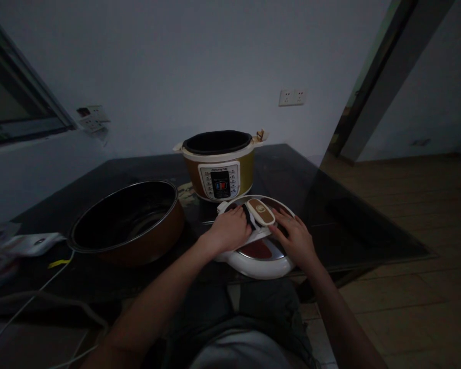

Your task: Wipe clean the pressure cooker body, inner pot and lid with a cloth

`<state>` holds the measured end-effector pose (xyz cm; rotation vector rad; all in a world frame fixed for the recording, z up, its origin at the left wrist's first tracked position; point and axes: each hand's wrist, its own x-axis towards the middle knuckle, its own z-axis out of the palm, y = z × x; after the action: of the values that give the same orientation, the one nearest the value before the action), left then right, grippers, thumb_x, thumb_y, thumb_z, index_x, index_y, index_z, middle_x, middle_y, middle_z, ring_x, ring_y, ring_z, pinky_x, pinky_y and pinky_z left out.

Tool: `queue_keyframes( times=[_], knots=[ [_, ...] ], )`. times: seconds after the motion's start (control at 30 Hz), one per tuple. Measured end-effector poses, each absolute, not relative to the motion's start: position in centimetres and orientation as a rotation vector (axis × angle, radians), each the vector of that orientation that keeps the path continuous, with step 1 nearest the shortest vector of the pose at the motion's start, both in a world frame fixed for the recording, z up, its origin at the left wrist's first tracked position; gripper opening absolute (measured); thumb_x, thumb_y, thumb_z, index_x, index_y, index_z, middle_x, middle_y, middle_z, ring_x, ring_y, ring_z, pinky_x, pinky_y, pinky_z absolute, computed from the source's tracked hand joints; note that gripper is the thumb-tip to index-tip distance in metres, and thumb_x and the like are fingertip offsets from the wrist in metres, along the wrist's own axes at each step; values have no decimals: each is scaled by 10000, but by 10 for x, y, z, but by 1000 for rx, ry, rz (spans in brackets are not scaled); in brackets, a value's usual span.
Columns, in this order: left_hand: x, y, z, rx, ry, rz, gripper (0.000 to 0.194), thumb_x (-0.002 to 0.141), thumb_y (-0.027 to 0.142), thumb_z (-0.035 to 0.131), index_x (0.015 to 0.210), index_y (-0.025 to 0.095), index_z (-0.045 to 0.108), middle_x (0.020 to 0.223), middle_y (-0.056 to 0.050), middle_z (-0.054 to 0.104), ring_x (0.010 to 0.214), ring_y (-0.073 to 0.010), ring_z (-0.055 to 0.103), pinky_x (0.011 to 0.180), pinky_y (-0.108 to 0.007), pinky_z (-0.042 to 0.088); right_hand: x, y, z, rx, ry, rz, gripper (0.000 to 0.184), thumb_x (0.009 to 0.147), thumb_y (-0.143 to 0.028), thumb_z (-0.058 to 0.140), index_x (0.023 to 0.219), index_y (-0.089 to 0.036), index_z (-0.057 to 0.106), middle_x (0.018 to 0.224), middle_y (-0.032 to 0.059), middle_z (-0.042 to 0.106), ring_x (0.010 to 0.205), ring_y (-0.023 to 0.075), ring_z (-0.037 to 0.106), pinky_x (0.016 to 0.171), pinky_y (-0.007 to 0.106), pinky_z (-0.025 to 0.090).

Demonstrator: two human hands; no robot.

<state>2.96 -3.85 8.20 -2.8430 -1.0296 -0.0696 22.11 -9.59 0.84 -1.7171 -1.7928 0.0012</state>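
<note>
A white pressure cooker lid [267, 265] with a shiny metal and reddish-brown top lies at the table's near edge, in front of me. Its raised handle [261, 211] is gold-brown with a white rim. On the left of that handle, my left hand [232, 229] is closed, fingers bent over something dark and white that I cannot make out. My right hand [295, 238] rests on the lid's right side, fingers spread and touching beside the handle. Behind the lid stands the gold and white electric pressure cooker [246, 169], uncovered, its control panel facing me.
A large brown inner pot [157, 233] with a dark inside sits left on the black table [292, 174]. Further left are a white power strip [34, 244], a white cable [30, 300] and a blurred plastic bag [0, 256]. Wall sockets [292, 97] are behind.
</note>
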Motion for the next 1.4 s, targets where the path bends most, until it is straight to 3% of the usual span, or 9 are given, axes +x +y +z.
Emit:
queue_keyframes(
  times=[0.1,0.3,0.43,0.6,0.9,1.13,1.4],
  knots=[
    [33,-35,82,-2831,-997,-75,402,933,279,355,1188,56,572,1254,-181,595,1183,-254,543,1000,-368,413,221,-96,8,-1726,-1788,8,414,911,-427,441,1269,-248,543,1335,33,557,1298,232,442,1082,501,295],
    [46,-78,53,-2599,-1071,-199,446,887,246,454,1160,-89,563,1248,-318,547,1224,-336,505,1025,-436,386,222,-96,6,-1706,-1769,37,439,937,-421,368,1334,-273,481,1357,41,536,1311,233,425,1084,506,292],
    [49,-104,35,-2644,-883,-286,450,878,221,454,1231,-46,535,1330,-255,508,1276,-314,455,1066,-415,359,222,-95,7,-1709,-1702,89,476,951,-405,308,1398,-262,392,1374,58,517,1289,215,453,1093,495,288],
    [55,-100,35,-2773,-825,-367,489,895,280,424,1298,11,492,1392,-182,475,1300,-264,435,1098,-379,325,221,-96,8,-1676,-1665,129,488,960,-402,229,1360,-230,450,1355,62,537,1273,203,473,1103,483,279],
    [93,-99,34,-2703,-968,-461,532,879,253,463,1318,-46,440,1325,-236,526,1241,-279,496,1050,-383,363,222,-97,8,-1639,-1609,202,487,960,-414,196,1250,-272,561,1308,22,581,1282,176,462,1112,464,282],
    [107,-95,37,-2720,-969,-428,514,900,250,436,1308,-63,448,1339,-272,488,1260,-277,478,1010,-371,390,229,-94,3,-1609,-1567,260,489,951,-437,218,1275,-269,544,1311,40,578,1263,192,486,1108,480,285],
    [85,-99,26,-2786,-988,-571,520,879,287,467,1324,18,457,1380,-170,495,1299,-227,437,1096,-353,314,227,-96,6,-1602,-1637,248,475,943,-459,268,1305,-276,517,1352,38,539,1300,203,443,1119,486,264]
  ],
)
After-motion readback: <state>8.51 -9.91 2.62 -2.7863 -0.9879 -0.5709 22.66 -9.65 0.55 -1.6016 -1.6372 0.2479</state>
